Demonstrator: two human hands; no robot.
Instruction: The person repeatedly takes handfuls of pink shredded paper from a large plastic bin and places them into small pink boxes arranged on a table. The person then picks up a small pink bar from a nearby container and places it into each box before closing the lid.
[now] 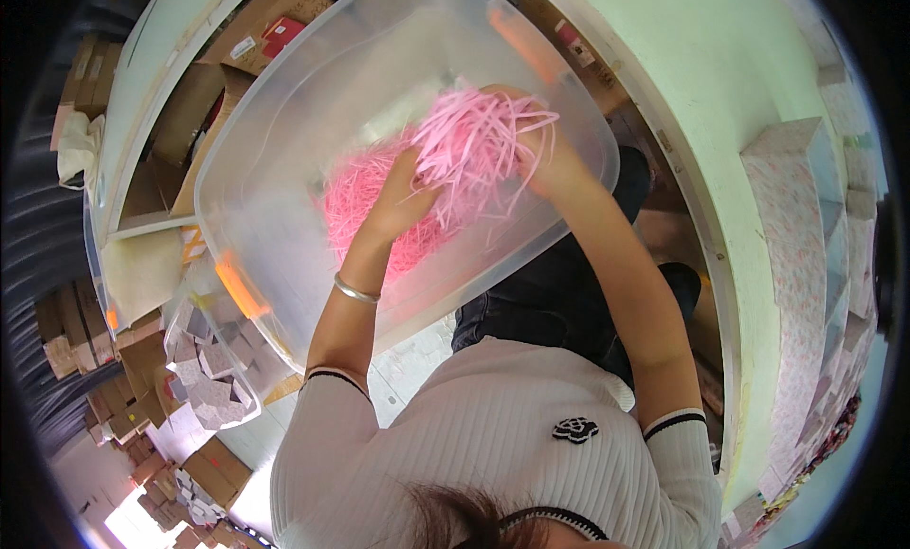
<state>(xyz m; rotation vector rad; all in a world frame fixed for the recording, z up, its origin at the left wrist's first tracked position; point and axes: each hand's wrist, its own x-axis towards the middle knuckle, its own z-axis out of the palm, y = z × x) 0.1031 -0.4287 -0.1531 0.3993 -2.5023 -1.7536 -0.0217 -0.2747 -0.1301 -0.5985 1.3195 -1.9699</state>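
Note:
A bundle of pink shredded paper (473,140) is lifted between my two hands, over a large clear plastic tub (284,172) with orange latches. My left hand (409,197), with a silver bangle on the wrist, grips the bundle's near left side. Around its far right side curls my right hand (533,144), its fingers partly hidden by the strands. More pink shredded paper (355,200) lies in the tub below and to the left of the bundle.
Open cardboard boxes (178,122) sit on a shelf beyond the tub. At the left stands a smaller clear bin (213,368) of small patterned boxes. A pale green surface (682,72) curves along the right, with floral-patterned boxes (789,193) on it. Cartons (217,471) are stacked at lower left.

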